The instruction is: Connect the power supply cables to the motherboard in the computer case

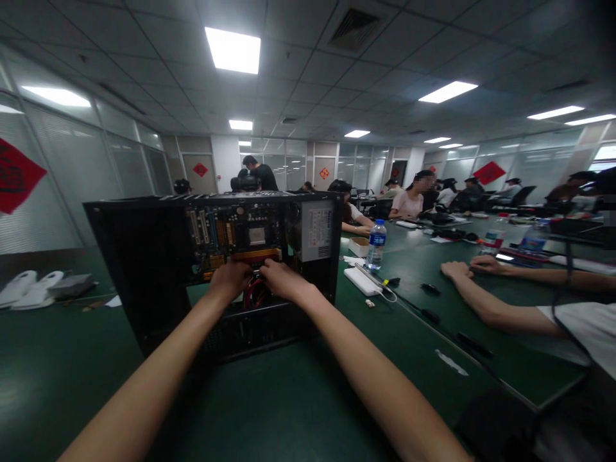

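computer case [144,256] open; both hands apparently grip red cables [254,294] inside.

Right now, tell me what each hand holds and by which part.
Cannot be told: left hand and right hand meet inside the open computer case, grip hidden among red cables below the motherboard.

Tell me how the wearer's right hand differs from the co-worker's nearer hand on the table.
The right hand reaches inside the open computer case, at the red cables below the motherboard; the co-worker's hand lies outside it on the green table. The right hand's fingers curl out of sight; the co-worker's hand lies palm down in plain view. Both forearms are bare.
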Demonstrator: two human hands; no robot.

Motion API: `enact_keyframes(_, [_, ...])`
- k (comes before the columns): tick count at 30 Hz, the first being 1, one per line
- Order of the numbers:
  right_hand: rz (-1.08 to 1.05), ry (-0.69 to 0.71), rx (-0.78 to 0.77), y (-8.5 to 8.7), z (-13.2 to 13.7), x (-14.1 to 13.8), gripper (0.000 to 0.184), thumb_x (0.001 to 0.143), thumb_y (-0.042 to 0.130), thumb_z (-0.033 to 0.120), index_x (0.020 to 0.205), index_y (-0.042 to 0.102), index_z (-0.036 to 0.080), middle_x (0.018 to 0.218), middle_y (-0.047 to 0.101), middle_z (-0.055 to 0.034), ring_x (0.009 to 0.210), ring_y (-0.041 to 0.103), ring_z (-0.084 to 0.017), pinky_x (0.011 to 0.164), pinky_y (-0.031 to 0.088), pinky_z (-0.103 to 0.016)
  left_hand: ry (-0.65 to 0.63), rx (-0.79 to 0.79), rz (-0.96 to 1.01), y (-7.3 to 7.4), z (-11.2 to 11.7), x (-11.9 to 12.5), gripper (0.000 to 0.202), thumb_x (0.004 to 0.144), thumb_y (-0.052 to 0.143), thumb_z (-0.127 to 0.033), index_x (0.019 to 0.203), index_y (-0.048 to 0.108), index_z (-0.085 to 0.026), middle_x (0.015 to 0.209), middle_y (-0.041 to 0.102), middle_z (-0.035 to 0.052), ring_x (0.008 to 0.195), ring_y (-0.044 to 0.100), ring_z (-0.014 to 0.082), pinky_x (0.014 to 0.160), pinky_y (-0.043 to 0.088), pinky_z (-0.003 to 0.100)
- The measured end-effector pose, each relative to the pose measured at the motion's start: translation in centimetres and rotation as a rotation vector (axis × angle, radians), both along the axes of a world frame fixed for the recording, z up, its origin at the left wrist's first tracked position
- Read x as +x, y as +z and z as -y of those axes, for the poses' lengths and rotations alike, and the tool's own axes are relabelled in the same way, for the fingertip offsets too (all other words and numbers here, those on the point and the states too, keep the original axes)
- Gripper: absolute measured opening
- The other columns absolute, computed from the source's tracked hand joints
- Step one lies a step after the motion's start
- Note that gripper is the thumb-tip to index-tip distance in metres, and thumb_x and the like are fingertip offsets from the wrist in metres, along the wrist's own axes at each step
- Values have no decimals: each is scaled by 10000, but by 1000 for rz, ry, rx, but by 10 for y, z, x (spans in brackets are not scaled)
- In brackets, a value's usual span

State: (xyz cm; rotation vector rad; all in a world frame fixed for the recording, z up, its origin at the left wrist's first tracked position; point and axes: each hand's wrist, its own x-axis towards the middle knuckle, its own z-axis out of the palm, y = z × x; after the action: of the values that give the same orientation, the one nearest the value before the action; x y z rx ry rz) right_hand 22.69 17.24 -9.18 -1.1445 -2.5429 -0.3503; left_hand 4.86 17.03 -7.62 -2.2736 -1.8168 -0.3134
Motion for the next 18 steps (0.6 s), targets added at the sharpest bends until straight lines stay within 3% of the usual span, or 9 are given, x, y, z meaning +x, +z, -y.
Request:
enact_keyframes(5, [181, 102, 111, 4, -19, -3, 247, 971, 420, 103, 1132, 604, 131, 1172, 578, -122, 998, 641, -214, 824, 508, -323, -20, 14, -11, 1, 2, 0, 303, 919, 520, -340, 1106, 754, -300, 1120, 754, 85, 1033, 703, 326, 829, 532, 391])
enact_keyframes(11, [178, 159, 129, -8, -34, -5, 231, 986, 428, 132, 1159, 581, 117, 1153, 579, -141, 988, 636, -220, 824, 509, -334, -38, 0, -11, 1, 3, 0, 295, 912, 529, -311, 1105, 751, -288, 1120, 756, 84, 1042, 703, 304, 828, 528, 362])
enact_keyframes(18, [129, 74, 101, -1, -23, -4, 218, 933, 522, 133, 1136, 581, 79, 1178, 601, -153, 1076, 628, -250, 871, 504, -333, -17, -2, 50, -1, 5, 1, 302, 904, 553, -343, 1132, 745, -292, 1154, 750, 78, 1070, 693, 294, 847, 522, 353])
